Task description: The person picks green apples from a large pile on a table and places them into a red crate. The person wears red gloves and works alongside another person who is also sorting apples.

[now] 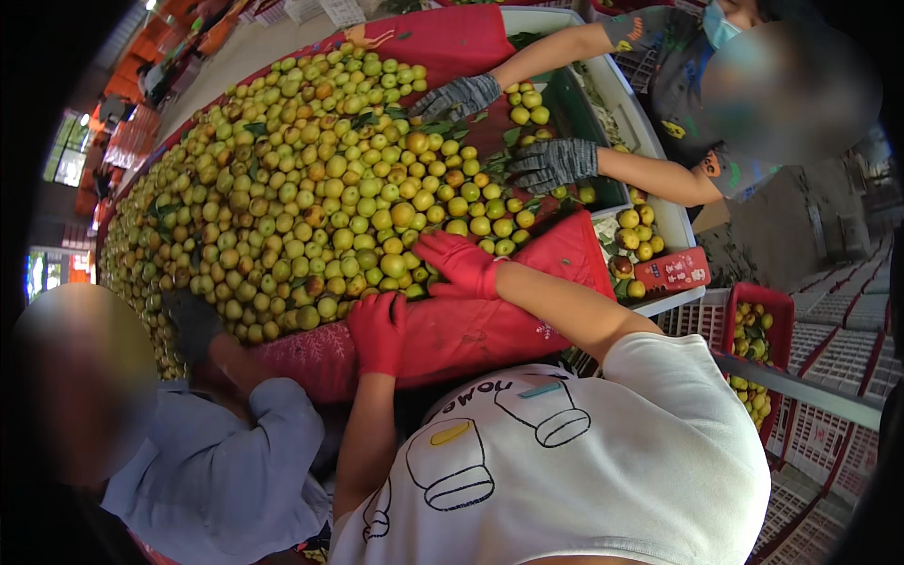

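Note:
A broad heap of small round yellow-green fruit, some with brown patches and probably jujubes, covers the table before me. My right hand, in a red glove, reaches over the near edge. Its fingers stretch against the fruit with the thumb apart; what lies under the palm is hidden. My left hand, also red-gloved, rests with bent fingers on the red cloth-covered edge, beside the nearest fruit. Whether it grips the cloth is not visible.
Opposite, a co-worker's grey-gloved hands work among fruit and leaves. At left, another person's dark-gloved hand touches the heap. A green chute and a red box are at right. Beyond stand a red crate of fruit and white crates.

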Demonstrator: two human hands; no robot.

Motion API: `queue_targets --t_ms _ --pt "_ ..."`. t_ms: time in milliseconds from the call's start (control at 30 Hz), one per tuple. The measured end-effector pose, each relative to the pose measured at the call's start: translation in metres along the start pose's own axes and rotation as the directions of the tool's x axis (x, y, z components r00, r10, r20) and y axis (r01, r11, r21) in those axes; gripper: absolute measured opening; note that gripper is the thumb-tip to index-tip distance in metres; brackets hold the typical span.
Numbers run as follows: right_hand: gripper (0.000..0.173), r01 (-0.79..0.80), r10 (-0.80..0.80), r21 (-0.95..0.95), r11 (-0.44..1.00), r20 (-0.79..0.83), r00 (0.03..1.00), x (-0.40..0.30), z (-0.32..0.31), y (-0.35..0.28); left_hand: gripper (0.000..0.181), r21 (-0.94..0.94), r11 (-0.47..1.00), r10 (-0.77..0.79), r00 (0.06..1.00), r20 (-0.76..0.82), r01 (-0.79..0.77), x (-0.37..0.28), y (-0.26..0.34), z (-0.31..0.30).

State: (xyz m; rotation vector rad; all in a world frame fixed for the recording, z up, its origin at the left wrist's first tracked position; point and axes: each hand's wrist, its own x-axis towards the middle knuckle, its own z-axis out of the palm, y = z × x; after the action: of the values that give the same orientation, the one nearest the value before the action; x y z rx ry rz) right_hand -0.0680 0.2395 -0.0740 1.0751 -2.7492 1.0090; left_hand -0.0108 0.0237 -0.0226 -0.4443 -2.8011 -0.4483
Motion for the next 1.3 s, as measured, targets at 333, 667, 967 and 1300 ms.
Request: queue_targets --t_ms 333,667,967,1300 --pt "0.032 -0.215 0.223 0.058 0.975 -0.250 0.942 0.029 -0.024 0.045 0.023 0.011 0.995 -0.099 0.994 0.051 0.098 0.025 0.000 0.006" --pt "0.027 -0.397 0.426 -0.229 0.889 0.093 0.900 0.054 -0.045 0.088 0.023 -0.022 0.996 -0.082 0.996 0.029 0.083 0.022 -0.006 0.008" --pt "0.032 -0.325 -0.108 0.646 0.691 0.537 0.837 0.035 -0.015 -0.010 0.025 0.012 0.994 -0.105 0.994 0.022 0.105 0.019 -0.007 0.008" --pt "0.031 -0.464 0.487 0.254 0.848 -0.029 0.873 0.024 0.001 0.043 0.025 -0.004 0.997 -0.080 0.996 -0.040 0.080 0.021 -0.005 0.005"
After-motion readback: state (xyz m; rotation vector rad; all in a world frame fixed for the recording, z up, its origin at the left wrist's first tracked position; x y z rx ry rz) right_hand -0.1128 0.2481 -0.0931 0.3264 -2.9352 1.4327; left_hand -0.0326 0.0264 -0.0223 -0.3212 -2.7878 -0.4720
